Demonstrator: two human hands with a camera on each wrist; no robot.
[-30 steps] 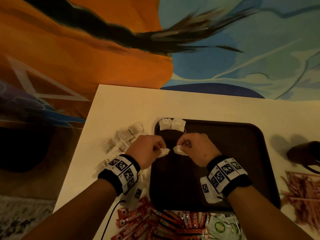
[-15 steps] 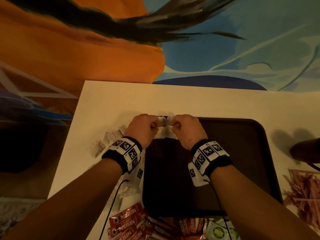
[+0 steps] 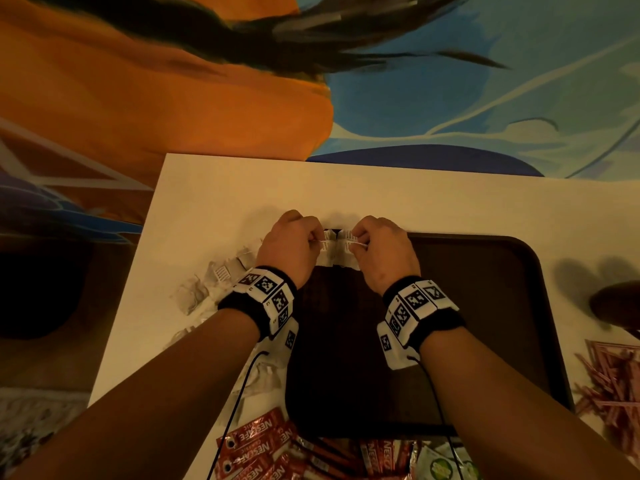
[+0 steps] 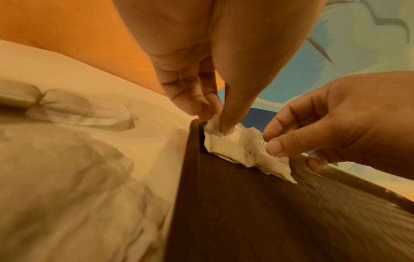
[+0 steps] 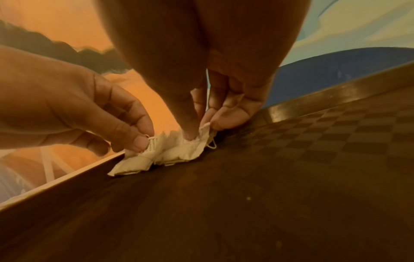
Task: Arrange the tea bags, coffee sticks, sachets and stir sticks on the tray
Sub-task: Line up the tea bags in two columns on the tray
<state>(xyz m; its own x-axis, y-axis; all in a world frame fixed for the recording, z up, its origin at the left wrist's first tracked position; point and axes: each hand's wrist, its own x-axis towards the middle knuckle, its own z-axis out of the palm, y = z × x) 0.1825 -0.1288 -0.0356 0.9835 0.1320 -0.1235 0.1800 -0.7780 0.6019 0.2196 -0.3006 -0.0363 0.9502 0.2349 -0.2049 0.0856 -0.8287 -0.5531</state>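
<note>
A dark brown tray (image 3: 485, 306) lies on the white table (image 3: 381, 195). In its far left corner sit white tea bags (image 3: 332, 252), side by side. My left hand (image 3: 317, 240) pinches the left tea bag (image 4: 224, 140) between thumb and fingers. My right hand (image 3: 355, 244) pinches the right tea bag (image 5: 192, 147) the same way. Both bags touch the tray floor (image 5: 291, 177) against the rim. More loose tea bags (image 3: 221, 275) lie on the table left of the tray.
Red coffee sticks (image 3: 263, 441) and green sachets (image 3: 443, 462) lie along the near edge. A pile of reddish stir sticks (image 3: 613, 379) sits right of the tray, with a dark object (image 3: 616, 306) beyond it. The table's left edge is close to the loose bags.
Both hands moved away from me, from the middle of the tray's left part to its far left corner, each carrying a tea bag down onto the bags lying there.
</note>
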